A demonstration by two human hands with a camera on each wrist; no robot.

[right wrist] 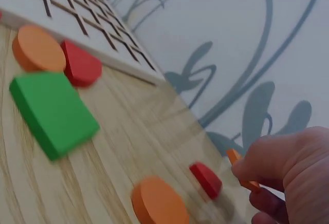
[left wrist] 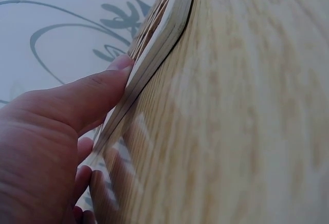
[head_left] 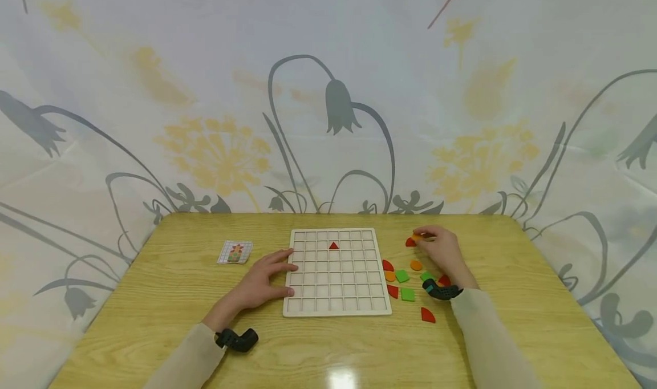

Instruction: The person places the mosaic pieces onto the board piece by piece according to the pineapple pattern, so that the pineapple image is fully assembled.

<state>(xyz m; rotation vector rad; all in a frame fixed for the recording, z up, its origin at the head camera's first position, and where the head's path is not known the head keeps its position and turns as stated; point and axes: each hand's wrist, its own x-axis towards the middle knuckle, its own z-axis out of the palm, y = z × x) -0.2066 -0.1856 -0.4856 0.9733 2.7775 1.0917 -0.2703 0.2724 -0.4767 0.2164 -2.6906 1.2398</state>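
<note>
A white grid board (head_left: 338, 315) lies in the middle of the table, with one red triangle (head_left: 334, 246) in a cell near its far side. My left hand (head_left: 256, 283) rests at the board's left edge, fingers spread. In the left wrist view its thumb (left wrist: 115, 80) touches the rim. My right hand (head_left: 442, 252), to the right of the board, pinches an orange piece (right wrist: 234, 157) between thumb and fingers; its full outline is hidden. Close by on the table lies a red piece (right wrist: 206, 180), with an orange disc (right wrist: 160, 202) nearer the wrist camera.
Between board and right arm lie several loose pieces, among them a green square (head_left: 408, 295), an orange disc (head_left: 390, 276) and a red quarter circle (head_left: 428, 315). A small card (head_left: 226, 252) with a coloured grid picture lies left of the board. Patterned fabric (head_left: 308, 166) hangs behind the table.
</note>
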